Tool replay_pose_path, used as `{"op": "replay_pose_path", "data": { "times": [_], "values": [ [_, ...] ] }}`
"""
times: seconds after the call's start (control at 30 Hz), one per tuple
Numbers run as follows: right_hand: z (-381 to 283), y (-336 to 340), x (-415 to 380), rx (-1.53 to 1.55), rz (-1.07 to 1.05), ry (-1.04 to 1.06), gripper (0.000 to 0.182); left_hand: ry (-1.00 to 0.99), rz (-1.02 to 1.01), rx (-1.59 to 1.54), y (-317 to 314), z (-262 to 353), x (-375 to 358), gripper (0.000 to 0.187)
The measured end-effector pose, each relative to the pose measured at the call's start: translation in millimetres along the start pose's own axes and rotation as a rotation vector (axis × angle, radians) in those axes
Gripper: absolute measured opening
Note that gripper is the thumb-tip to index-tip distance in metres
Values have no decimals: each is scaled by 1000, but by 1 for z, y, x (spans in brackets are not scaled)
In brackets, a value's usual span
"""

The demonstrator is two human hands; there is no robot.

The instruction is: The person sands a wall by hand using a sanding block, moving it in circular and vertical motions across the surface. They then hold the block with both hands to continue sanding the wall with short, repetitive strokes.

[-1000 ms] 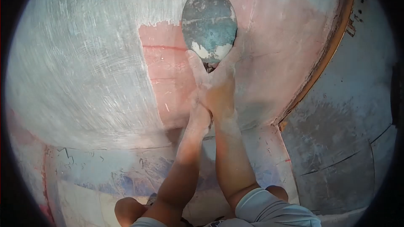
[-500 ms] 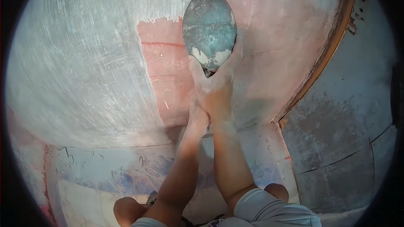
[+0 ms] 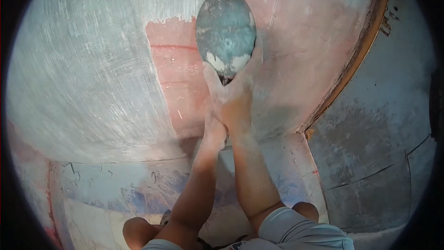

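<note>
A wide oval scraper blade (image 3: 225, 30), blue-green and smeared with pale filler, lies flat against a curved pink and white hull surface (image 3: 296, 46). My right hand (image 3: 238, 99) grips the tool just below the blade, fingers spread up along both of its lower edges. My left hand (image 3: 213, 132) sits under the right one, pressed against its wrist and the hidden handle. Both hands and forearms are dusted with white powder. The handle itself is covered by my hands.
To the left the hull is coated with streaked white filler (image 3: 92, 74). A brown rim (image 3: 356, 60) runs down the right side, with a grey patched panel (image 3: 374, 157) beyond it. Below, a cracked, stained floor (image 3: 138, 190) and my knees (image 3: 138, 231) show.
The blade and both hands have slid slightly left and a little upward on the pink surface. The grip is unchanged.
</note>
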State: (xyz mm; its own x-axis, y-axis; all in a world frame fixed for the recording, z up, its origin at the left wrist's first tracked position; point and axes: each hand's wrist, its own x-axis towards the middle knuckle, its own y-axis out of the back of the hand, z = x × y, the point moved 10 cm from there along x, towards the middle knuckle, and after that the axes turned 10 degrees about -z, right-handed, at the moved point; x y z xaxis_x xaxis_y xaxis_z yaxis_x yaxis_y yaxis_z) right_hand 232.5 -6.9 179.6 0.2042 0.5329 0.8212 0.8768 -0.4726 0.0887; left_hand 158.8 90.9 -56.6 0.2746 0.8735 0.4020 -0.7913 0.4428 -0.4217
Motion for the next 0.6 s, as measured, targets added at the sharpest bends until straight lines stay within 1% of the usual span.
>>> {"op": "replay_pose_path", "data": {
  "times": [0.03, 0.07, 0.1, 0.13, 0.17, 0.23, 0.27, 0.33, 0.4, 0.47, 0.5, 0.53, 0.6],
  "values": [
    [10, -3, 2, -38, -26, -63, 107, 17, 18, -108, 6, 0, 5, 47],
    [12, -4, -2, -38, -24, -67, 107, 33, 37, -214, 11, -1, 9, 49],
    [16, -7, -7, 111, -44, -125, 107, 49, 56, -321, 13, -3, 10, 50],
    [21, -11, -14, 260, -63, -183, 107, 52, 56, -319, 12, -4, 6, 50],
    [28, -10, -24, 260, -61, -185, 107, 35, 25, -267, 6, -3, -1, 48],
    [39, -9, -46, -69, -60, -87, 109, 1, -35, -167, -10, -2, -22, 43],
    [54, -13, -55, 47, -78, -119, 109, -17, -65, -118, -17, 0, -30, 41],
    [45, -11, -47, 24, -65, -111, 109, -38, -90, -66, -24, 11, -32, 40],
    [27, -8, -29, 6, -51, -92, 109, 59, -88, 39, -24, 14, -13, 39],
    [10, -4, -2, 21, -54, -118, 108, 162, -92, 144, -26, 18, 7, 38],
    [2, -2, 9, -86, -1, 43, 107, 218, -95, 195, -28, 18, 11, 38],
    [3, -3, 10, -87, 2, 40, 107, 221, -98, 195, -39, 30, 11, 38],
    [9, -6, 13, -4, -7, -15, 106, 77, 1, -214, -52, 56, 10, 37]
  ]
}}
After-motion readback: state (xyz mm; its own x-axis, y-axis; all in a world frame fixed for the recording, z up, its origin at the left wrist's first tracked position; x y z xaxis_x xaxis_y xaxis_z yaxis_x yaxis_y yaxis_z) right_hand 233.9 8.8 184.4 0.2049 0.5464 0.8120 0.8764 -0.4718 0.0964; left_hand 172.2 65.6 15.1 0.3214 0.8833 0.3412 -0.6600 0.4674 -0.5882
